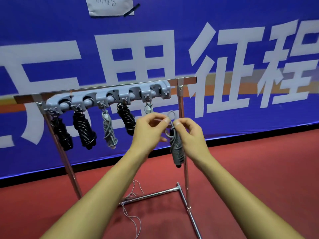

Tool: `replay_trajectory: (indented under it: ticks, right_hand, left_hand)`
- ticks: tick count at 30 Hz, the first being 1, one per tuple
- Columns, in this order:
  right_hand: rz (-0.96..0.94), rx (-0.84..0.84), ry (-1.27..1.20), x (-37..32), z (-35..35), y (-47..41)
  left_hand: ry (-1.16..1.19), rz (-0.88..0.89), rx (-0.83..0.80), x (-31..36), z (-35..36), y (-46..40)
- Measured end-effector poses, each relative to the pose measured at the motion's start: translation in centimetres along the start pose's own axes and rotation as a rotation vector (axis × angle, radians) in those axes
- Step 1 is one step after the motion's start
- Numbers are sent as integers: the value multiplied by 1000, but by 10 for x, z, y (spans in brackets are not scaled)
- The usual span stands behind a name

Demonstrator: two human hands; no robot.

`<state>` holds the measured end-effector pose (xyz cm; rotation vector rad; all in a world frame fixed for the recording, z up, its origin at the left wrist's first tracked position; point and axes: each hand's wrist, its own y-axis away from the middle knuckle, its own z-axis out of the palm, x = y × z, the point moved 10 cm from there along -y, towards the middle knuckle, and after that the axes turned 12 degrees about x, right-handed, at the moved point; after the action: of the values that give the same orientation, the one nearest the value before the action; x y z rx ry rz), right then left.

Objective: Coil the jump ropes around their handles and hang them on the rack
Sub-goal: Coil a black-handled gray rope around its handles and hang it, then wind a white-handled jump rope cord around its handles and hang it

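Hands: left hand point(148, 130) and right hand point(189, 131) both pinched the grey coiled rope point(177, 147) by its loop point(171, 116).
Risk: the loop might have missed the free hook point(165, 94) above the hands, dropping the coil.

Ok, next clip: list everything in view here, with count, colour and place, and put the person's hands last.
Rack: one, chrome frame, standing on the floor before the banner.
Hook strip: one, grey, fixed along the rack's top bar.
Hung black ropes: three, coiled, on the first, second and fourth hooks from the left.
Hung grey rope: one, coiled, on the third hook.
Fifth-hook rope: one, pale, mostly hidden behind the left hand.
Held rope: one, dark grey coil, its loop raised near the rightmost hook.
Loose thread: thin, on the floor by the rack's foot.
Banner: blue, white characters.
Paper: white, taped on the banner.
Floor: red.
Left hand: pinches the held rope's loop.
Right hand: pinches the same loop.
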<state>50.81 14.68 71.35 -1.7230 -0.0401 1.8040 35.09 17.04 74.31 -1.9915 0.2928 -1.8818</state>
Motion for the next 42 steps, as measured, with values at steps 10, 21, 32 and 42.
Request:
replay_trajectory:
  ticks: [10, 21, 32, 42]
  right_hand:
    - [3, 42, 37, -14, 26, -93]
    - [16, 100, 216, 29, 27, -103]
    - [-110, 172, 215, 14, 15, -1]
    - [40, -140, 261, 155, 87, 166]
  left_hand:
    - [6, -91, 304, 13, 19, -79]
    - [-199, -51, 274, -25, 27, -87]
    - [13, -95, 84, -48, -58, -3]
    - [-105, -276, 12, -230, -166, 109]
